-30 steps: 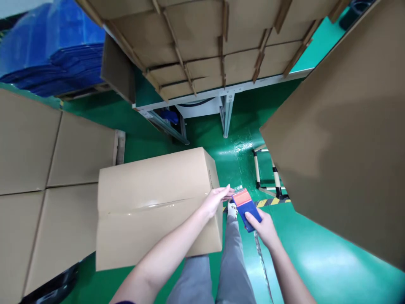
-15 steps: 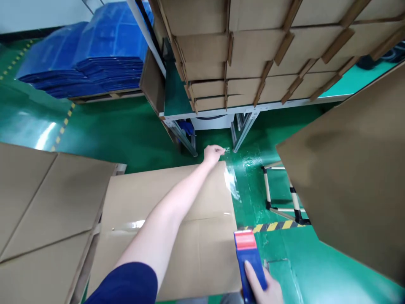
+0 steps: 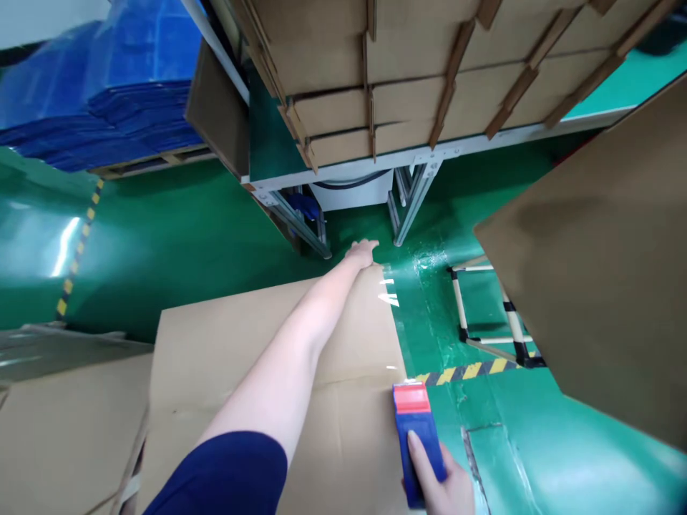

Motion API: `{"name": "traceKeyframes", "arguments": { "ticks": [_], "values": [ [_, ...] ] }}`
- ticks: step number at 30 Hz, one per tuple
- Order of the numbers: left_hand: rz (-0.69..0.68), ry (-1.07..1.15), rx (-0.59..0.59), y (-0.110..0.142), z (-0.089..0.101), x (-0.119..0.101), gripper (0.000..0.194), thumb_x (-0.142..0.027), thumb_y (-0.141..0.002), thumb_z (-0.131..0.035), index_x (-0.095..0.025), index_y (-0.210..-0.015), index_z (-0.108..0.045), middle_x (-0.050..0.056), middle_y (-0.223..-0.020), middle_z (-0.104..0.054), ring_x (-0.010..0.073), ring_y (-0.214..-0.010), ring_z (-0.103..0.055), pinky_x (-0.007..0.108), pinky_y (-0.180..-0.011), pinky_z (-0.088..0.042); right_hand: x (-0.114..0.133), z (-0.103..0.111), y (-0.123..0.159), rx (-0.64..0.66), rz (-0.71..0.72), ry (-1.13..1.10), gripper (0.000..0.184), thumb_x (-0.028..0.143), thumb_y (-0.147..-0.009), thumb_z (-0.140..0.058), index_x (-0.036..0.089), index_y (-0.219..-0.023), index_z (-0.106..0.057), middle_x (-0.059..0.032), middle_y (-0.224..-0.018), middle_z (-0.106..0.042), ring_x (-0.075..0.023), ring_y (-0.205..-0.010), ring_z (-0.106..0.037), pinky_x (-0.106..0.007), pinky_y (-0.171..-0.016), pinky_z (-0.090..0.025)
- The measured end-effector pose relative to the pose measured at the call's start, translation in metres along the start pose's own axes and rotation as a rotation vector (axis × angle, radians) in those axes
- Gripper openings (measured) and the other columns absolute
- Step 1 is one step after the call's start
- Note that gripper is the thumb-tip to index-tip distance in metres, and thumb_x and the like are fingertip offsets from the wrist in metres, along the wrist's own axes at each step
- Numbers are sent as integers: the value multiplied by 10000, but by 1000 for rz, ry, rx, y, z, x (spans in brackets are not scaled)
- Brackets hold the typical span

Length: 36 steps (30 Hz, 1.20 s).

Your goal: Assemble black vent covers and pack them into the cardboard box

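Note:
My left arm reaches across a large cardboard box (image 3: 241,343), and my left hand (image 3: 362,252) is at its far right corner. The fingers look stretched out, with at least one pointing right; the rest are partly hidden. Clear packing tape (image 3: 388,295) runs along the box's right edge, part of it sticking out past the cardboard. My right hand (image 3: 451,486) is wrapped round a blue and red tape dispenser (image 3: 416,436), thumb on top. The dispenser's red front end is at the box's right edge, beside the middle crease.
Stacked folded cartons (image 3: 408,107) stand on a metal-legged table (image 3: 343,172) ahead. Blue sheets (image 3: 144,93) are piled at the far left. More cardboard (image 3: 64,429) lies left. A large cardboard panel (image 3: 606,265) juts in at right, near a pipe frame (image 3: 461,304).
My left hand has gone from pinching the tape's end beyond the box to stretched fingers at the corner. The tape has settled closer along the edge. The view has shifted slightly.

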State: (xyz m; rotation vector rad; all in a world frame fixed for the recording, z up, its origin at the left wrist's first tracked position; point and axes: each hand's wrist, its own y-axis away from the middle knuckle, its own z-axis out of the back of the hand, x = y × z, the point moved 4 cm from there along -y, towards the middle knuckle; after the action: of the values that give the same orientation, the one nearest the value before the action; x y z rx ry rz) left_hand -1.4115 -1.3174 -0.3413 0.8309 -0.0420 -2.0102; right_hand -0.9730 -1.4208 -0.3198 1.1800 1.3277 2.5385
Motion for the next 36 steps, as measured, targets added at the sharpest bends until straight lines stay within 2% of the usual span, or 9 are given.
{"name": "traceKeyframes", "arguments": {
  "ticks": [4, 10, 21, 26, 29, 31, 33, 34, 36],
  "values": [
    [-12, -121, -93, 33, 6, 0, 185, -319, -921, -635, -219, -1052, -720, 116, -1181, -676, 332, -1166, -579, 448, -995, -428, 11, 2, -2, 70, 28, -67, 600, 745, -722, -635, 153, -782, -710, -68, -655, -692, -258, -642, -677, -266, -504, -521],
    [-107, -186, -148, 96, -2, 13, 339, -418, -1022, -403, -313, -1124, -709, 5, -1193, -693, 264, -1105, -623, 314, -892, -460, 9, 11, 9, 136, 69, -20, 519, 673, -791, -626, 160, -766, -698, -43, -637, -675, -222, -610, -649, -258, -542, -506],
    [-60, -260, -257, 93, -12, 13, 394, -472, -1023, -395, -246, -1162, -686, 25, -1127, -694, 281, -1116, -601, 368, -982, -445, -192, 89, 109, 90, -264, 270, 631, 777, -711, -607, 177, -867, -721, -61, -688, -712, -286, -704, -692, -326, -669, -515],
    [-130, -257, -248, 77, -17, 14, 440, -470, -1043, -348, -179, -1151, -659, 33, -1134, -676, 251, -1159, -569, 403, -1074, -406, -196, 76, 78, -7, -195, 379, 585, 763, -758, -562, 191, -768, -686, -62, -600, -658, -286, -688, -678, -314, -628, -476],
    [-298, -223, -300, 85, -17, 9, 411, -399, -1051, -337, -135, -1258, -576, 45, -1371, -563, 213, -1371, -390, 401, -1199, -262, -191, 52, 43, 28, -204, 493, 566, 730, -795, -544, 181, -802, -681, -98, -671, -683, -281, -758, -689, -309, -673, -484],
    [-364, -205, -392, 127, -16, 18, 463, -381, -1044, -324, -122, -1413, -429, 54, -1562, -342, 200, -1484, -169, 424, -1243, -145, -199, 45, 36, 41, -245, 536, 570, 710, -814, -531, 161, -784, -679, -146, -716, -697, -295, -760, -691, -331, -675, -491],
    [-400, -210, -384, 203, -22, 41, 549, -395, -1028, -276, -135, -1511, -288, 69, -1617, -204, 209, -1508, -68, 469, -1246, -87, -214, 48, 43, 31, -275, 535, 603, 718, -818, -508, 143, -764, -681, -185, -715, -695, -327, -732, -687, -370, -657, -495],
    [-431, -226, -325, 250, -29, 57, 578, -420, -1008, -283, -158, -1523, -288, 70, -1615, -204, 223, -1510, -54, 493, -1244, -44, -224, 53, 50, 20, -283, 525, 628, 735, -808, -502, 136, -773, -687, -191, -706, -692, -342, -722, -685, -387, -652, -496],
    [-537, -306, -8, 347, -55, 90, 677, -527, -924, -431, -210, -1517, -345, 80, -1599, -228, 284, -1500, -102, 531, -1232, 31, -240, 67, 68, 0, -272, 463, 670, 769, -775, -514, 129, -833, -702, -165, -685, -688, -347, -722, -681, -395, -662, -500]
  ]
}}
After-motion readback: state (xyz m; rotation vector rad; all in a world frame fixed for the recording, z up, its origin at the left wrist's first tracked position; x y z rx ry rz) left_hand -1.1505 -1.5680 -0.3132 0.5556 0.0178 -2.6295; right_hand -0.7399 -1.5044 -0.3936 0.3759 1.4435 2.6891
